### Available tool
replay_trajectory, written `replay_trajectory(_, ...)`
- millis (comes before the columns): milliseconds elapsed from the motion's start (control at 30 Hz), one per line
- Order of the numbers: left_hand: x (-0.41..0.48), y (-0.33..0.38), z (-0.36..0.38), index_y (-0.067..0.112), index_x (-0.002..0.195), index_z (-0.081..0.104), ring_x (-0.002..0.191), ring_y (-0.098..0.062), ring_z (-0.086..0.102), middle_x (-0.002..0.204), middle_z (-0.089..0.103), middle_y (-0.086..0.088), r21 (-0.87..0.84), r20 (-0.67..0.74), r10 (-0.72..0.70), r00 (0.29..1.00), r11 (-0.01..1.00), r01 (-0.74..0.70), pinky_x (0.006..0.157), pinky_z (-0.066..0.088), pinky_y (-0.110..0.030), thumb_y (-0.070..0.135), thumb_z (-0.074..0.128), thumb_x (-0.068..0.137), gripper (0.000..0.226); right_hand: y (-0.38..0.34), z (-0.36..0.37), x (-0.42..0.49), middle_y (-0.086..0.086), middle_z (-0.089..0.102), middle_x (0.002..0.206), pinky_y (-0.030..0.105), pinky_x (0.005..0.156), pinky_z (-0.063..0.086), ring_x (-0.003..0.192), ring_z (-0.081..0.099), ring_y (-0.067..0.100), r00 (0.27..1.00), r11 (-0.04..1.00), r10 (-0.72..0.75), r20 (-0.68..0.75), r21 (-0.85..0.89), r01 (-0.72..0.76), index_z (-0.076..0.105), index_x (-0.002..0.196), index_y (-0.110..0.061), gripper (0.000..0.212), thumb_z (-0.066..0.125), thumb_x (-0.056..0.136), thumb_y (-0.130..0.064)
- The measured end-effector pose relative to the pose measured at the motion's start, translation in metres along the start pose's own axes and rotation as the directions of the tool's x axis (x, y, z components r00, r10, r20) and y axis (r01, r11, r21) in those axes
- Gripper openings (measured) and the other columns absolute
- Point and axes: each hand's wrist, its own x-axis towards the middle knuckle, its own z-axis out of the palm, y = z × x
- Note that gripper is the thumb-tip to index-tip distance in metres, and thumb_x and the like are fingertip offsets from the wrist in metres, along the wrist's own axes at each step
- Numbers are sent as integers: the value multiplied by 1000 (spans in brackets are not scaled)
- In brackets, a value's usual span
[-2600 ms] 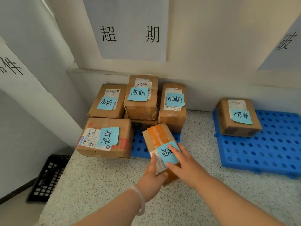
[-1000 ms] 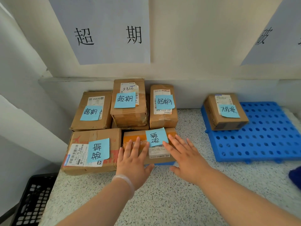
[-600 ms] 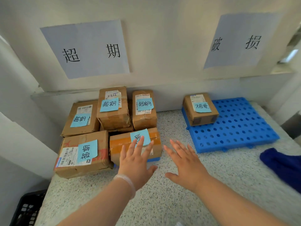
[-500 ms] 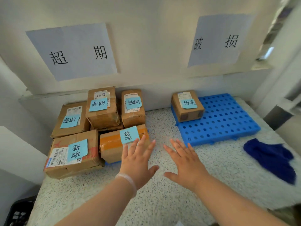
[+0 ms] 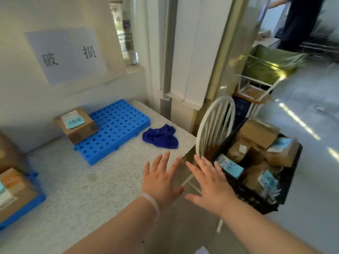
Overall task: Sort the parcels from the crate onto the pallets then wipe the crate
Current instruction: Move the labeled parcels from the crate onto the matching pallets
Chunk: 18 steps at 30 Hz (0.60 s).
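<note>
My left hand and my right hand are both empty with fingers spread, side by side over the counter's right edge. Just right of them a black crate sits on a white chair, holding several cardboard parcels with blue notes, one nearest my right hand. A blue pallet on the speckled counter carries one parcel at its back left corner. A dark blue cloth lies beside that pallet. Another pallet's corner with parcels shows at the far left.
A paper sign hangs on the wall above the blue pallet. A white pillar stands behind the counter's end. Beyond the chair are a stool with a green bag, and a person at the top right.
I let go of the orange-taped parcel on the left pallet, and my view and both empty hands swung right, from the left pallet to the crate on the chair.
</note>
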Motion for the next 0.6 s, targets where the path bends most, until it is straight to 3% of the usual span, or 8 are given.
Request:
replay_trajectory(233, 38, 119, 19, 47, 150, -13, 150, -22, -10, 163, -16, 4, -15, 31, 278, 960, 960, -278, 121, -2, -52, 65, 50, 86, 91, 102, -3, -76, -3, -14, 163, 42, 116, -14, 150, -14, 20, 938, 936, 346, -19, 81, -343, -6, 154, -37, 93, 48, 85, -71)
replay_trajectory(367, 69, 153, 33, 48, 150, -13, 150, -23, -10, 163, -15, 6, -23, 76, 344, 936, 939, -343, 121, -4, -50, 67, 48, 87, 89, 134, 5, -90, -7, -16, 162, 48, 122, -4, 150, -14, 21, 884, 870, 466, 32, 163, -465, -6, 153, -40, 92, 51, 86, -69)
replay_trajectory(500, 110, 180, 43, 49, 149, -13, 150, -20, -13, 162, -16, 8, -69, 133, 409, 903, 913, -403, 120, -6, -46, 65, 45, 90, 84, 167, 5, -82, -9, -17, 162, 45, 122, -3, 150, -13, 21, 823, 798, 562, 79, 210, -565, -8, 152, -42, 93, 54, 88, -63)
replay_trajectory(600, 156, 196, 51, 48, 150, -11, 150, -21, -11, 163, -14, 7, -84, 174, 440, 881, 898, -431, 122, -2, -47, 64, 43, 92, 81, 197, -1, -57, -12, -17, 162, 43, 122, 8, 150, -10, 19, 775, 738, 625, 90, 255, -625, -9, 152, -44, 91, 56, 90, -58)
